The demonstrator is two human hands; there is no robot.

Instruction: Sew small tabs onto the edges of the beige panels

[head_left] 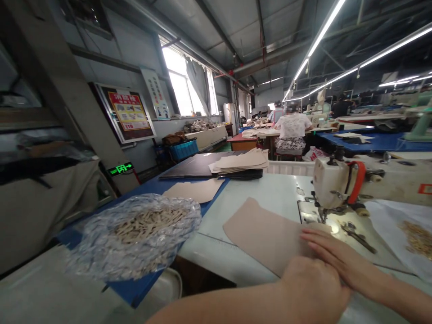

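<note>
A beige flat cut piece [263, 231] lies on the pale sewing table, its right end beside the needle area of the sewing machine [332, 180]. My left hand [312, 285] is closed in a fist at the near right edge of this piece; what its fingers hold, if anything, is hidden. Just beyond it, my right hand [330, 254] lies with fingers stretched out and together over the right end of the piece, near the presser foot. Part of that end is covered by both hands.
A clear plastic bag [97, 243] holding many small beige strips sits on a blue board at left. Behind are a stack of beige pieces [239, 163] and a single piece [194, 190]. Small tan bits [416, 236] lie on white sheeting at right. A person [293, 128] sits ahead.
</note>
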